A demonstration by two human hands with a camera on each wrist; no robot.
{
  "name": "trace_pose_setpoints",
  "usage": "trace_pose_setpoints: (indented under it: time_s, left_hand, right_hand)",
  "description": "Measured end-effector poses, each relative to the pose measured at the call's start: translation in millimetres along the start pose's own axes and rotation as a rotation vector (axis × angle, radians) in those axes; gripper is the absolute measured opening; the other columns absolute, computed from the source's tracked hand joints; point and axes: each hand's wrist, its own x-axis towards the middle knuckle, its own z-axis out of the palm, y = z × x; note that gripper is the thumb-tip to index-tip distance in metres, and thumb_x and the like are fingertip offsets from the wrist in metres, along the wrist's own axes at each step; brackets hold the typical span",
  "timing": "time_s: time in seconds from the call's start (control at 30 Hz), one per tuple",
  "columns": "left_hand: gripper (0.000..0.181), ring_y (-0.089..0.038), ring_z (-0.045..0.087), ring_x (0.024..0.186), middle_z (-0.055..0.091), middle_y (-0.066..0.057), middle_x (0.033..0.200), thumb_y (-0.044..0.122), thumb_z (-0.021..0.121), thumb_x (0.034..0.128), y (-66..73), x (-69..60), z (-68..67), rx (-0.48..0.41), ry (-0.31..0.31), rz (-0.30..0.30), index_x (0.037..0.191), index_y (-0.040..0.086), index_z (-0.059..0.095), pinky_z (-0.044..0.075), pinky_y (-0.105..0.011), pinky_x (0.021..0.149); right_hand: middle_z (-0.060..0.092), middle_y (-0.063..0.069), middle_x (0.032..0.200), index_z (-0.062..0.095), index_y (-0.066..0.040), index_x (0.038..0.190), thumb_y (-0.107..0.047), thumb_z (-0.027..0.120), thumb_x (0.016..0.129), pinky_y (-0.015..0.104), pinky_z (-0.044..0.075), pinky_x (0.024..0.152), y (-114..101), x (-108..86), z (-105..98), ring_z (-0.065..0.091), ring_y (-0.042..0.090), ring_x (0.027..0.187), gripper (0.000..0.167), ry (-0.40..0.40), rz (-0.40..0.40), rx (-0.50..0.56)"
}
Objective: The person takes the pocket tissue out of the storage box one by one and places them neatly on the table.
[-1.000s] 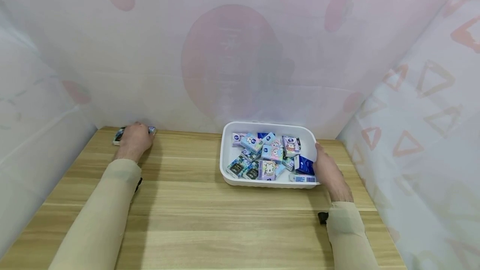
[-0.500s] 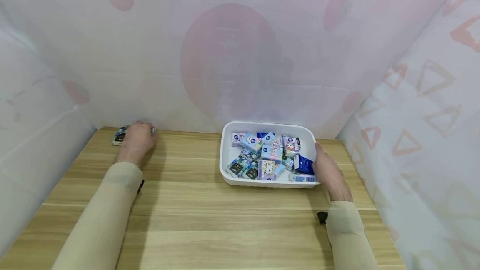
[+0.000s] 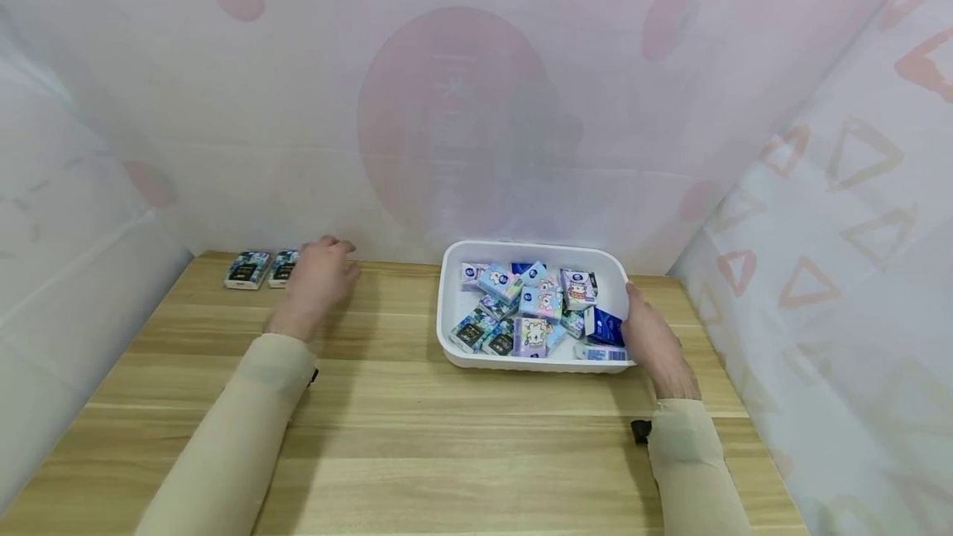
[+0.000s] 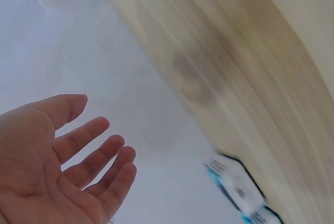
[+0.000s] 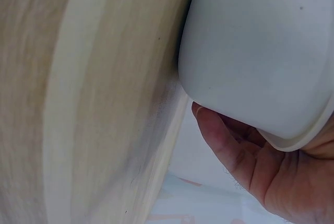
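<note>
In the head view two small dark-labelled packs lie side by side at the table's back left, one [image 3: 247,270] further left and the other [image 3: 284,268] beside the left hand [image 3: 316,284]. That hand holds nothing; the left wrist view shows its fingers [image 4: 96,125] loosely bent and apart, with a pack [image 4: 240,187] blurred at lower right. A white bin [image 3: 536,366] full of small patterned packs [image 3: 540,302] stands against the back wall. At its right end the right hand [image 3: 658,346] grips the rim, fingers against the outer wall [image 5: 255,51] in the right wrist view.
A wooden table [image 3: 447,453] runs up to a pale printed wall [image 3: 298,106] at the back. Similar sheets rise at the left [image 3: 67,271] and right [image 3: 841,271]. Bare wood lies between the left hand and the bin.
The left hand has let go of the second pack and moved right, towards the bin, leaving both packs in sight. The right hand and the bin have stayed put.
</note>
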Motion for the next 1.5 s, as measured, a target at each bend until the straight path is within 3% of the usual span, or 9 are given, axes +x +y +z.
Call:
trace_pose_setpoints:
  time_s: [0.37,0.63,0.83,1.27,1.5]
  left_hand:
    - [0.046,-0.054,0.066,0.148,0.068,-0.031,0.158,0.02,0.069,0.1179,65.4,-5.4,7.4,-0.031,-0.017,0.071,0.156,-0.005,0.067,0.057,-0.068,0.128]
    - [0.046,-0.051,0.069,0.146,0.071,-0.028,0.157,0.023,0.075,0.1155,107.0,-11.6,14.8,-0.036,0.015,0.132,0.153,-0.003,0.07,0.06,-0.064,0.127]
    - [0.045,-0.048,0.071,0.142,0.073,-0.026,0.154,0.026,0.077,0.1154,136.3,-18.1,21.3,-0.032,0.0,0.171,0.151,-0.001,0.073,0.062,-0.062,0.125]
    - [0.035,-0.04,0.077,0.123,0.08,-0.019,0.138,0.027,0.08,0.1138,182.4,-31.3,45.9,-0.016,-0.01,0.308,0.139,0.002,0.08,0.071,-0.058,0.101]
    - [0.034,-0.037,0.078,0.121,0.081,-0.016,0.136,0.028,0.08,0.1138,203.6,-39.4,54.9,-0.014,-0.035,0.36,0.137,0.003,0.08,0.07,-0.051,0.106]
  right_hand:
    - [0.048,0.046,0.172,0.014,0.009,0.183,0.002,0.043,0.113,0.076,0.059,0.118,1,0.0,0,0.068,0.061,0.141,0.076,0.007,-0.016,0.003]
    - [0.049,0.047,0.17,0.015,0.009,0.183,0.002,0.044,0.113,0.076,0.06,0.116,1,-0.4,0,0.069,0.062,0.139,0.076,0.016,-0.029,0.008]
    - [0.052,0.048,0.166,0.016,0.011,0.182,0.004,0.045,0.111,0.076,0.061,0.114,1,-0.8,-1,0.071,0.061,0.136,0.077,0.024,-0.041,-0.007]
    - [0.055,0.049,0.163,0.017,0.012,0.181,0.004,0.046,0.11,0.073,0.064,0.111,2,-0.1,0,0.074,0.057,0.13,0.077,0.025,-0.043,-0.018]
    - [0.053,0.049,0.165,0.016,0.012,0.181,0.004,0.045,0.111,0.074,0.062,0.114,2,0.5,0,0.073,0.057,0.132,0.077,0.021,-0.038,-0.013]
